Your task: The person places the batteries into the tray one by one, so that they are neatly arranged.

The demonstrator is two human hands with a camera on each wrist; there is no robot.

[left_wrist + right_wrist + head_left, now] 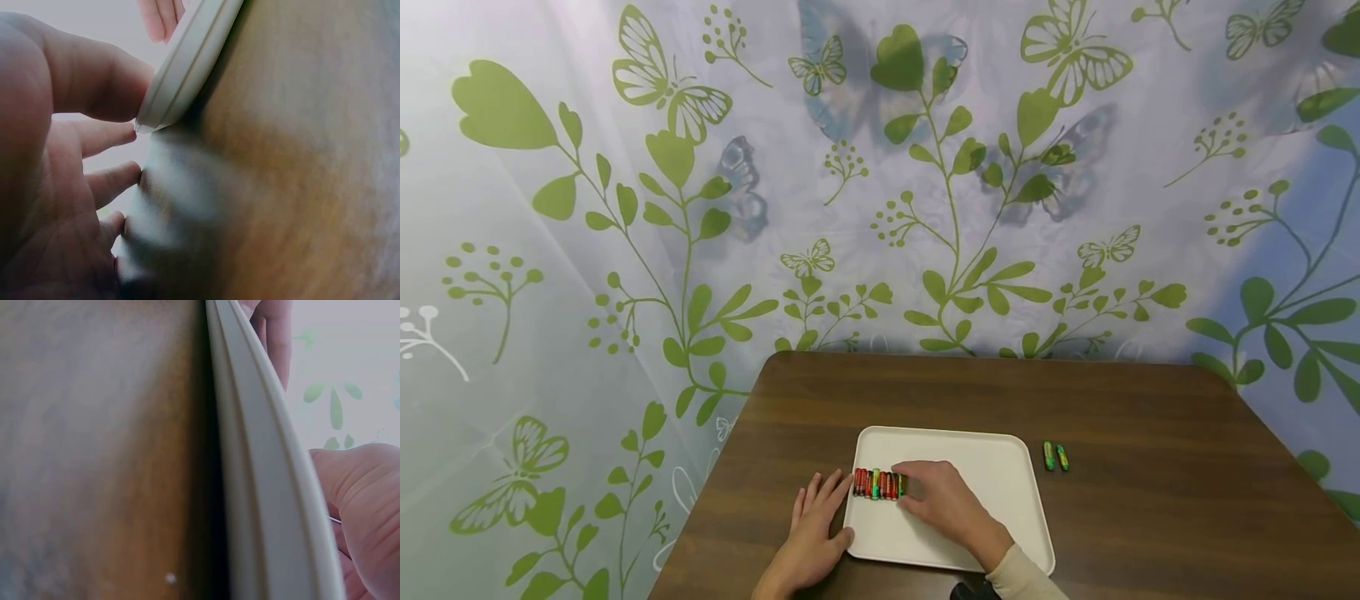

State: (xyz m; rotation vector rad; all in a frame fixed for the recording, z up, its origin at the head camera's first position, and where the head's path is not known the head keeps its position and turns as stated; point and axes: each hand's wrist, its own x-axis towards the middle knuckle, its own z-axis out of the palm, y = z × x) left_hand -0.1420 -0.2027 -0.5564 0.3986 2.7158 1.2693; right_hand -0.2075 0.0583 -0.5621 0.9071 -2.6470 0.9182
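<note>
A row of several red and green batteries lies side by side in the left part of a white tray. My right hand reaches over the tray and pinches the green battery at the row's right end, forefinger at its far end and thumb near its close end. Flat beside the tray's left edge rests my left hand, fingers extended and spread, with its thumb against the rim. In the left wrist view, that thumb touches the tray rim. The tray wall hides the batteries in the right wrist view.
Two green batteries lie on the brown wooden table, just beyond the tray's right edge. Behind the table hangs a curtain with green leaves and butterflies. A dark object shows by the right sleeve at the bottom edge.
</note>
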